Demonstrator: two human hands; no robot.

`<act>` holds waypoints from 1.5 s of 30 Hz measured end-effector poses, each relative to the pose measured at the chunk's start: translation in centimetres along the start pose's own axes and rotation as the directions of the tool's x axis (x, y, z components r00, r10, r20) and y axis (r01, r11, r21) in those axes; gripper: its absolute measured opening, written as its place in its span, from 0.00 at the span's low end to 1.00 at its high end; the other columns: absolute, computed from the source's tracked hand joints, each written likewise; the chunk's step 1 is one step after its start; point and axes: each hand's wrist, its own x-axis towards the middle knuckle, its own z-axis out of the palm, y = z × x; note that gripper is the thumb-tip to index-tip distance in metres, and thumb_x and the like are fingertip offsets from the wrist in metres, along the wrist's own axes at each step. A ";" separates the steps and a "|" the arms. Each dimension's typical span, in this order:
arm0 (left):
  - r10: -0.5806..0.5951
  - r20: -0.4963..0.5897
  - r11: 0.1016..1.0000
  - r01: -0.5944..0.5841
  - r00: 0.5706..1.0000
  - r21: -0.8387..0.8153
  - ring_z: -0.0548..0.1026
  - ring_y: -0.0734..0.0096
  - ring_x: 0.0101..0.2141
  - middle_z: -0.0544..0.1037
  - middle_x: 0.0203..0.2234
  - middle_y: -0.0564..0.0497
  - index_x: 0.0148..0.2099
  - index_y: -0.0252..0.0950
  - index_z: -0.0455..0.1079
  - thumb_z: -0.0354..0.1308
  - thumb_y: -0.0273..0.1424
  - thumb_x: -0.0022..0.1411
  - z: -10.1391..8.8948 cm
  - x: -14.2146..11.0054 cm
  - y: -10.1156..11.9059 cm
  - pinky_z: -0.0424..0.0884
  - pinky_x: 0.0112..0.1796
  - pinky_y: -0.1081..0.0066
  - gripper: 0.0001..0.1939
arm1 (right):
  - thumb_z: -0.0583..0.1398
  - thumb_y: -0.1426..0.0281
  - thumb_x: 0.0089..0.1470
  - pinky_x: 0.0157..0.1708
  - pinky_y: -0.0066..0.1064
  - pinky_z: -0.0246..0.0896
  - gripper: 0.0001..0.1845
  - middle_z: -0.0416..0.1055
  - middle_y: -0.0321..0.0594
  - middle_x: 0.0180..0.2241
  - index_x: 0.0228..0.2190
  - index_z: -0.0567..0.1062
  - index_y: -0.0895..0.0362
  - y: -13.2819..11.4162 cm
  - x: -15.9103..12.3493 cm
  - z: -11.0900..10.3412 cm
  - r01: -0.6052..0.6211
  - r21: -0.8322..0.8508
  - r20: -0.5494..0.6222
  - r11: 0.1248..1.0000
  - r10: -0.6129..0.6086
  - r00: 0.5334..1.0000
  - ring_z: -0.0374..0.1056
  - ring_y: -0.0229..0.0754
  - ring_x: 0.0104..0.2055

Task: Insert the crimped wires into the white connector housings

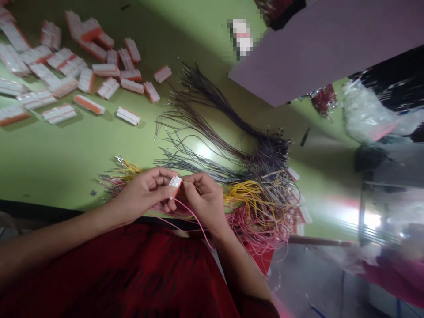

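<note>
My left hand point(145, 192) pinches a small white connector block point(175, 182) at the near edge of the green table point(66, 150). My right hand point(203, 196) meets it from the right, fingers closed on a thin pink wire point(195, 218) that runs from the block down over my red shirt. Behind my hands lie bundles of wires: grey ones point(212, 132) fanned out, yellow ones point(247, 196) and pink ones point(261, 225) heaped to the right.
Several white and orange connector blocks point(86, 75) are scattered over the table's far left. A purple-grey board point(318, 48) lies at the back right. Clear plastic bags point(371, 115) and a shiny container point(387, 212) crowd the right side.
</note>
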 end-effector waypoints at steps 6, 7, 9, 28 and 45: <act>0.034 -0.046 0.999 -0.032 0.998 0.027 0.78 0.71 0.23 0.78 0.26 0.54 0.45 0.36 0.67 0.69 0.35 0.56 -0.2 0.1 0.0 0.73 0.25 0.72 0.18 | 0.59 0.69 0.60 0.36 0.35 0.63 0.09 0.74 0.39 0.29 0.29 0.78 0.54 -0.2 3.6 -0.6 0.319 -0.336 -0.050 0.886 -0.355 0.934 0.68 0.41 0.33; 0.041 -0.054 0.999 -0.039 0.998 0.033 0.78 0.71 0.22 0.78 0.25 0.55 0.44 0.36 0.67 0.69 0.35 0.55 -0.3 0.1 0.1 0.72 0.24 0.73 0.18 | 0.59 0.70 0.59 0.37 0.37 0.62 0.09 0.73 0.40 0.29 0.29 0.78 0.54 0.1 4.5 -0.5 0.361 -0.424 -0.045 0.831 -0.417 0.908 0.67 0.42 0.34; 0.047 -0.065 0.998 -0.044 0.997 0.045 0.78 0.71 0.22 0.77 0.24 0.55 0.44 0.36 0.67 0.69 0.35 0.55 -0.4 0.2 0.1 0.71 0.23 0.73 0.19 | 0.59 0.73 0.58 0.36 0.39 0.61 0.10 0.71 0.42 0.29 0.28 0.79 0.54 0.6 5.9 -0.3 0.410 -0.548 0.008 0.729 -0.486 0.874 0.65 0.45 0.35; 0.039 -0.041 0.999 -0.037 0.998 0.028 0.77 0.70 0.23 0.78 0.25 0.53 0.49 0.33 0.66 0.69 0.35 0.56 0.5 1.1 0.5 0.71 0.24 0.73 0.22 | 0.58 0.73 0.58 0.32 0.30 0.62 0.07 0.74 0.35 0.27 0.29 0.76 0.54 -0.1 0.7 -1.7 0.321 -0.346 -0.029 0.882 -0.352 0.935 0.68 0.36 0.29; 0.008 -0.011 1.000 -0.008 1.000 -0.031 0.76 0.73 0.23 0.78 0.24 0.54 0.48 0.34 0.69 0.69 0.34 0.57 0.0 1.4 0.2 0.70 0.24 0.75 0.19 | 0.56 0.74 0.59 0.32 0.30 0.63 0.12 0.72 0.38 0.25 0.25 0.73 0.55 -0.2 1.1 -1.5 0.402 -0.435 0.052 0.806 -0.423 0.905 0.68 0.38 0.29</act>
